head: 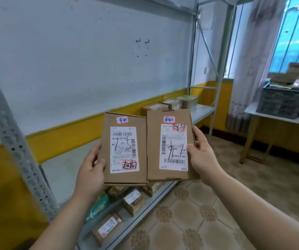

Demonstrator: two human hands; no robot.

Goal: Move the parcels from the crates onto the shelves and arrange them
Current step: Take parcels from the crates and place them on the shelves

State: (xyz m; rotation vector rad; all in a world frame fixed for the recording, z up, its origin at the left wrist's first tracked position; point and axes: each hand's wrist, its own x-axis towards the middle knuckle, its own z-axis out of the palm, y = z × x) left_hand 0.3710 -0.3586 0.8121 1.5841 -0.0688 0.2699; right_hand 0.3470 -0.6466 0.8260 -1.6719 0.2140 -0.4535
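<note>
The left hand (91,171) is gripping the left parcel (125,150) and the right hand (201,156) the right parcel (170,147), side by side before the shelf (64,174), labels facing the person, long axes standing upright. Placing is coming next, I judge: each is needing setting down on bare shelf.

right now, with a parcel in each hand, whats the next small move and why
Probably set the left parcel down on the bare stretch of the middle shelf right behind it. The left hand grips it while the right hand grips the right parcel, and that shelf shows other boxes only at its far end.
</note>
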